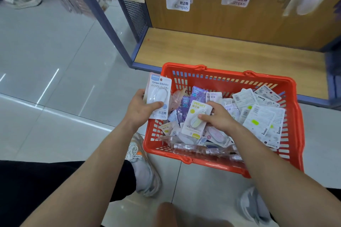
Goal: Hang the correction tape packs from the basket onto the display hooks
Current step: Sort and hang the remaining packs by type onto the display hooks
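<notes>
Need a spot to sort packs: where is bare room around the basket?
The wooden base shelf behind the basket is bare, between blue frame and backboard. The floor tiles left of it are bare too. Crowded: the basket, heaped with packs, and the floor at its near side, where shoes stand.

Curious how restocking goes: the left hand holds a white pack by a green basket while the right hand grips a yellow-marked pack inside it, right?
The head view shows a red basket, not green. The left hand holds a white pack by it; the right hand grips a yellow-marked pack inside it.
</notes>
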A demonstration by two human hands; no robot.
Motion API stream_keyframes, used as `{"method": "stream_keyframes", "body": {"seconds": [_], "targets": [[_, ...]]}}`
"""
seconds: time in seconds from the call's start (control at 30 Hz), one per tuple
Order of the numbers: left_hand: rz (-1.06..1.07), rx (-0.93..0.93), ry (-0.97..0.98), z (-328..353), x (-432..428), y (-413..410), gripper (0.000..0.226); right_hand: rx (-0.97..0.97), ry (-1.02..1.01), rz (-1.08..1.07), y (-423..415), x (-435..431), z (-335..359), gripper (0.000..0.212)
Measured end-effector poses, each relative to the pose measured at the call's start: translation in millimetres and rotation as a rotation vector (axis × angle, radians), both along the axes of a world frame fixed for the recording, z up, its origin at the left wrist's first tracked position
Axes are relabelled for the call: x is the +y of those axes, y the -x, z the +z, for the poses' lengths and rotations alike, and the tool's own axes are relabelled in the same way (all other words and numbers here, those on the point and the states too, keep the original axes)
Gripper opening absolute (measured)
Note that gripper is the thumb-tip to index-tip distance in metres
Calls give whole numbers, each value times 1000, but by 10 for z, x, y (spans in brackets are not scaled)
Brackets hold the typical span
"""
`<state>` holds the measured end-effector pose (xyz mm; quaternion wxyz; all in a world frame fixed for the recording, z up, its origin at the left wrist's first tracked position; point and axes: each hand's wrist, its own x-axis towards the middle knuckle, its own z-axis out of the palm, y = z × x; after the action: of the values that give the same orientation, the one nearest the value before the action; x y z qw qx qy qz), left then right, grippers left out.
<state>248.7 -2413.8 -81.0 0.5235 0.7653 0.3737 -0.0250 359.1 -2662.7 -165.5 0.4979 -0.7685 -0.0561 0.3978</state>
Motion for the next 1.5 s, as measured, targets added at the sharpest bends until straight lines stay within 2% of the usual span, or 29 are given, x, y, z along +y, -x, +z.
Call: {"method": "stream_keyframes", "body": {"seconds": [0.23,0.4,0.43,0.53,0.57,0.6,0.67,0.73,0.9,1.07,1.17,1.23,1.33,1.5], "targets": [[-2,19,-3,-12,-22,-20,46,-117,20,-50,-147,-58,27,29],[-1,28,7,-29,-17,-33,48,-102,66,137,-80,-32,-47,23],[-2,28,12,-32,-15,-34,48,-90,88,160,-37,-11,-81,29],[-4,31,29,-34,-6,-28,48,-102,147,205,37,59,-234,66],[-4,35,32,-33,-3,-27,47,-102,145,207,46,81,-241,69],[-5,35,36,-32,0,-27,47,-106,138,194,40,106,-213,64],[-6,31,40,-16,-2,-33,45,-106,107,116,-23,124,-87,37],[-4,34,54,23,-9,-47,43,-84,39,-12,-138,104,98,27],[-59,82,219,305,-122,-113,44,-49,-107,-182,-410,-87,889,29],[-229,80,281,821,-194,-113,37,-37,-187,-108,-469,-439,1809,28],[-333,35,370,1124,-357,-72,55,-11,-267,-104,-395,-679,2249,26],[-338,-23,441,1242,-507,-66,67,4,-317,-138,-320,-793,2394,34],[-359,-95,514,1329,-733,-76,65,36,-378,-209,-211,-909,2432,53],[-403,-105,493,1335,-903,-94,56,64,-447,-260,-128,-932,2343,46]]}}
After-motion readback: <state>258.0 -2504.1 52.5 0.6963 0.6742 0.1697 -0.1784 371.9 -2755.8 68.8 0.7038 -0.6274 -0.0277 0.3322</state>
